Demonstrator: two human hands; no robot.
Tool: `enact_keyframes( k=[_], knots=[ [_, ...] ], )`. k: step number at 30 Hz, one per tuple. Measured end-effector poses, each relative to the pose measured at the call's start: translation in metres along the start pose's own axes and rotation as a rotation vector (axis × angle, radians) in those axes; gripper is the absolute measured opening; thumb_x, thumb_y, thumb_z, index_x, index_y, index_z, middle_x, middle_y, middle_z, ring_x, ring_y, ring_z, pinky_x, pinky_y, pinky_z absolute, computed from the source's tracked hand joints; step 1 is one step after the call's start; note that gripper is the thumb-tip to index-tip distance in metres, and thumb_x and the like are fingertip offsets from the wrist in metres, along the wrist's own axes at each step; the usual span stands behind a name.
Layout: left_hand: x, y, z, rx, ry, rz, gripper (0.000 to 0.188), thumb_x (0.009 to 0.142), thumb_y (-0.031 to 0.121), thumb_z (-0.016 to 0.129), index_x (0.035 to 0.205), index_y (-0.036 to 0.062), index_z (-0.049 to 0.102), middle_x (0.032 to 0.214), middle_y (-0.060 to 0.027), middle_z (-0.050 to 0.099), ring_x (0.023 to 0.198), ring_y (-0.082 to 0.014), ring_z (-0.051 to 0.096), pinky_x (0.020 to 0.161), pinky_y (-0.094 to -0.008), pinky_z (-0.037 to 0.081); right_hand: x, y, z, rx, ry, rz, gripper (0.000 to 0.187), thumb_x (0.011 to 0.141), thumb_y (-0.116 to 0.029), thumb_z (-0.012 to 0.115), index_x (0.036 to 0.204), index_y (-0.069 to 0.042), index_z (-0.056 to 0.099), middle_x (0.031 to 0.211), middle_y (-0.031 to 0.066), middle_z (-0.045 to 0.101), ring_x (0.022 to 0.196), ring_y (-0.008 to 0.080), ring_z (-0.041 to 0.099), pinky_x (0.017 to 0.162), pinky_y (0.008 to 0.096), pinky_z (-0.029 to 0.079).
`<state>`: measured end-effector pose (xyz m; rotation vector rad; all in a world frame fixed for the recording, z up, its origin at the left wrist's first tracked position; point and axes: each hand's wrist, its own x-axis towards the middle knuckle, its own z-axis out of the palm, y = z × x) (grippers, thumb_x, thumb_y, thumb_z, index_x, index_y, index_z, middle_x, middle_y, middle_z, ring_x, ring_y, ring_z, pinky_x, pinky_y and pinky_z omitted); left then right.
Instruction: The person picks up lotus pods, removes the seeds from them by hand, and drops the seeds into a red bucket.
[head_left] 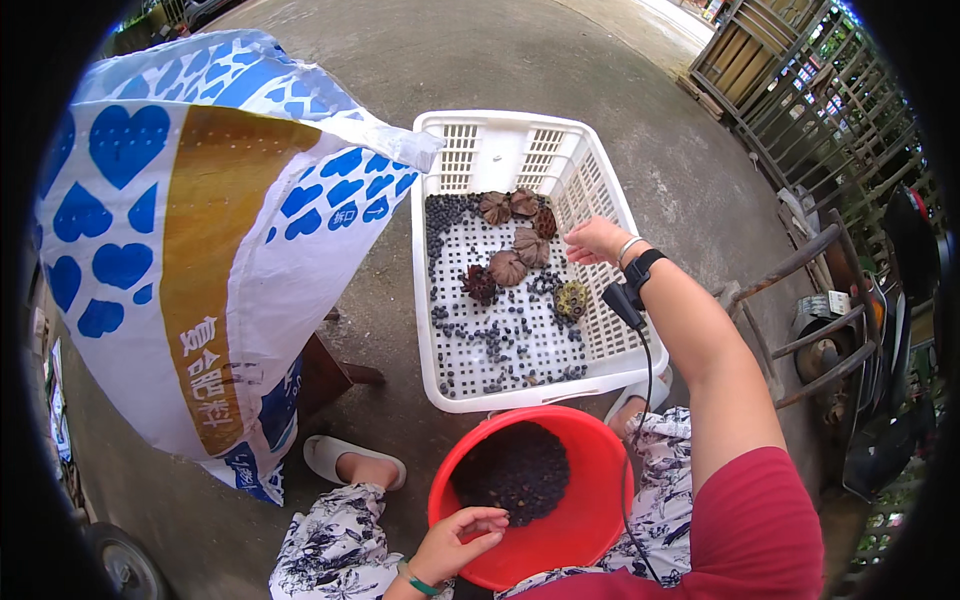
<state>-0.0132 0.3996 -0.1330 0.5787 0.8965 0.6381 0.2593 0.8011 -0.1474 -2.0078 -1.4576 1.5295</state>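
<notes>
My right hand (594, 242) is over the right side of a white plastic crate (500, 402), fingers bent in and closed; whatever they may hold is too small to make out. Below it in the crate are dried brown lotus seed pods (507, 268), a greenish lotus pod (571, 299) and a dark reddish, ragged one (479, 285). Dark lotus seeds (490, 340) lie scattered over the crate's perforated bottom. My left hand (465, 535) is at the near left of a red bucket (600, 480), fingers stretched and thumb apart. Many dark seeds (515, 470) fill the bucket's bottom.
A large white woven sack (270, 270) with blue hearts and a gold band stands at the left, its corner reaching the crate. Behind it is a brown stool (325, 375). To the right are a metal frame (800, 300) and a fence (800, 90). A cable (628, 470) hangs from my right wrist.
</notes>
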Motion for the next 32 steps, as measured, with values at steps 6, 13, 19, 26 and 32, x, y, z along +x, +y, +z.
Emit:
enact_keyframes(
  k=[6, 13, 19, 26, 32],
  knots=[
    [0.124, 0.007, -0.076, -0.242, 0.258, 0.271, 0.032, 0.082, 0.009, 0.057, 0.110, -0.0022, 0.049, 0.100, -0.0122, 0.057, 0.090, -0.0224, 0.056, 0.083, -0.0333, 0.043, 0.204, 0.112, 0.023, -0.682, -0.135, 0.335, 0.022, 0.081, -0.019, 0.053, 0.081, 0.002, 0.059, 0.071, 0.0132, 0.063, 0.058, 0.0186, 0.063, 0.052, 0.0307, 0.052],
    [0.239, 0.000, -0.118, -0.304, 0.336, 0.312, 0.031, 0.082, 0.015, 0.058, 0.107, -0.0014, 0.050, 0.098, -0.0120, 0.056, 0.086, -0.0222, 0.055, 0.080, -0.0335, 0.043, 0.375, 0.242, 0.029, -0.523, 0.000, 0.437, 0.023, 0.081, -0.020, 0.056, 0.085, 0.002, 0.058, 0.068, 0.0107, 0.062, 0.050, 0.0196, 0.060, 0.045, 0.0314, 0.049],
    [0.254, 0.004, -0.118, -0.272, 0.361, 0.263, 0.031, 0.082, 0.015, 0.057, 0.107, -0.0015, 0.050, 0.096, -0.0119, 0.054, 0.083, -0.0213, 0.054, 0.076, -0.0320, 0.043, 0.387, 0.238, 0.048, -0.288, 0.271, 0.392, 0.015, 0.072, -0.014, 0.063, 0.074, 0.001, 0.062, 0.061, 0.0104, 0.062, 0.055, 0.0194, 0.062, 0.054, 0.0297, 0.049],
    [0.235, 0.008, -0.120, -0.276, 0.376, 0.249, 0.030, 0.082, 0.012, 0.057, 0.108, -0.0016, 0.050, 0.097, -0.0117, 0.055, 0.083, -0.0208, 0.055, 0.076, -0.0315, 0.043, 0.346, 0.174, 0.057, 0.017, 0.027, 0.381, 0.023, 0.068, -0.003, 0.066, 0.054, -0.002, 0.048, 0.048, 0.0052, 0.046, 0.037, 0.0127, 0.041, 0.036, 0.0254, 0.034],
    [0.232, 0.012, -0.147, -0.297, 0.367, 0.241, 0.031, 0.082, 0.012, 0.057, 0.109, -0.0015, 0.049, 0.097, -0.0116, 0.055, 0.084, -0.0213, 0.055, 0.078, -0.0315, 0.043, 0.349, 0.131, 0.125, -0.219, -0.362, -0.109, 0.015, 0.070, -0.010, 0.063, 0.084, -0.004, 0.065, 0.069, 0.0067, 0.060, 0.059, 0.0151, 0.053, 0.057, 0.0308, 0.045]
  ],
)
